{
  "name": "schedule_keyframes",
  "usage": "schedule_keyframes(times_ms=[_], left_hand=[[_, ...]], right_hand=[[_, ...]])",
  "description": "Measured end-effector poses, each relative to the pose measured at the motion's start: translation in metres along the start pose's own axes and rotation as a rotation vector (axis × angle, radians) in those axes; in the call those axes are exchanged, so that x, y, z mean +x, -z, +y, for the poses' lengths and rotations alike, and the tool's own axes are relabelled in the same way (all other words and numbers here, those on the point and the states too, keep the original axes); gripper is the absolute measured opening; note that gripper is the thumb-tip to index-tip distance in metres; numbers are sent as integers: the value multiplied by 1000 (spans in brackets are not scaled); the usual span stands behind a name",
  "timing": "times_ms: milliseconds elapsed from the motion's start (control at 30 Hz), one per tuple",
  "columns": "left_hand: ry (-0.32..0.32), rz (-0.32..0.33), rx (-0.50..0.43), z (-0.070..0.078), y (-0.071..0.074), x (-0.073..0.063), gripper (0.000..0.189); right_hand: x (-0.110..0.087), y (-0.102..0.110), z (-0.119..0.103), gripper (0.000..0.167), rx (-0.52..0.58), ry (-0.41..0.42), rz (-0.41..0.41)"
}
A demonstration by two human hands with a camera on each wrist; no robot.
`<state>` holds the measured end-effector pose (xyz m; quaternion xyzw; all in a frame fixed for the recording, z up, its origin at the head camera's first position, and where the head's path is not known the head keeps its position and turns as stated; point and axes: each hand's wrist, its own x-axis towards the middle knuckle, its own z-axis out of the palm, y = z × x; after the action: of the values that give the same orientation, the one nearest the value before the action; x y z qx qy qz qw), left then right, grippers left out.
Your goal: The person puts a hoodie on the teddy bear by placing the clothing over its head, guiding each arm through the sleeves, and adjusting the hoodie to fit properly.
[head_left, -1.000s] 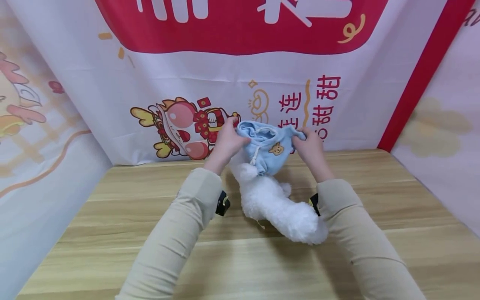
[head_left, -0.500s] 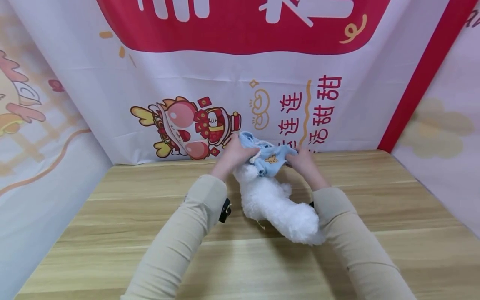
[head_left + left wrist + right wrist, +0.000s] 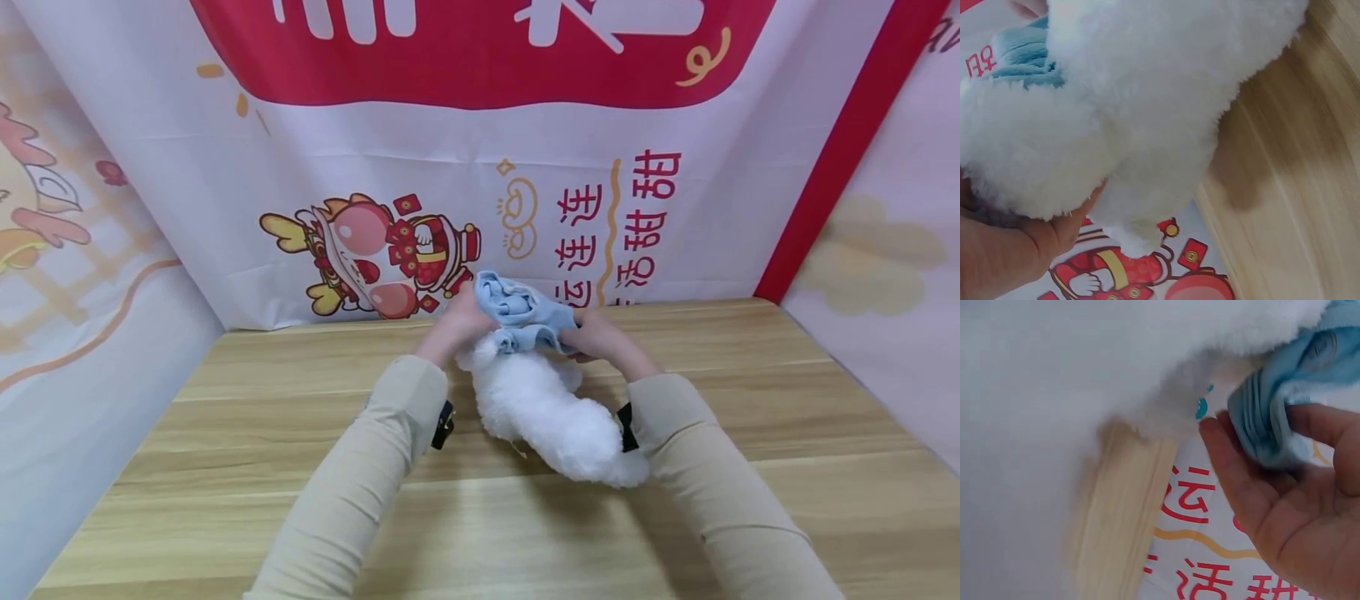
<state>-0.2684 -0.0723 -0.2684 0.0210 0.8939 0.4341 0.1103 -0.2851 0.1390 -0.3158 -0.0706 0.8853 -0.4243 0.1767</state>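
Note:
A white plush toy (image 3: 536,408) lies on the table, its far end covered by a small light-blue garment (image 3: 517,304). On the left, my left hand (image 3: 461,318) is at the toy's far end beside the garment. The left wrist view shows that hand (image 3: 1013,253) curled against a furry white part of the plush toy (image 3: 1141,106); some fingertips are hidden by fur. My right hand (image 3: 598,337) holds the garment's right side. Close up in the right wrist view, the right hand (image 3: 1297,500) pinches a gathered fold of the garment (image 3: 1260,419) between thumb and fingers.
The wood-grain table (image 3: 262,483) meets a white printed backdrop (image 3: 420,133) just behind the hands. Printed side panels (image 3: 90,350) stand at left and right. A black strap (image 3: 444,425) shows at the left wrist.
Both hands have lowered the blue garment toward the plush toy's far end. Its bear patch has turned out of sight in the head view, and the right hand has moved inward.

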Motion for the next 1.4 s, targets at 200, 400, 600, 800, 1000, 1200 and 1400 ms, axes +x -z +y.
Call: schedule_keyframes(times_ms=[200,400,600,800,1000,1200,1400], left_hand=[[35,-19,-33,-13,4,5,69],[3,-32,-57,-23,1,12,69],[-23,-52,-91,-32,1,16,71],[-18,-61,-108,-43,6,17,65],[-16,-49,-141,-51,9,18,66],[-21,19,-127,-55,10,19,66],[25,106,-55,-55,9,17,60]], right_hand=[[-10,9,-5,36,-42,1,-166],[-16,12,0,53,-29,-47,-248],[-14,1,13,63,92,-96,-341],[-10,-6,18,50,172,-13,-375],[-11,-7,15,44,181,57,-335],[-15,1,10,50,170,77,-326],[-22,13,6,55,155,36,-360]])
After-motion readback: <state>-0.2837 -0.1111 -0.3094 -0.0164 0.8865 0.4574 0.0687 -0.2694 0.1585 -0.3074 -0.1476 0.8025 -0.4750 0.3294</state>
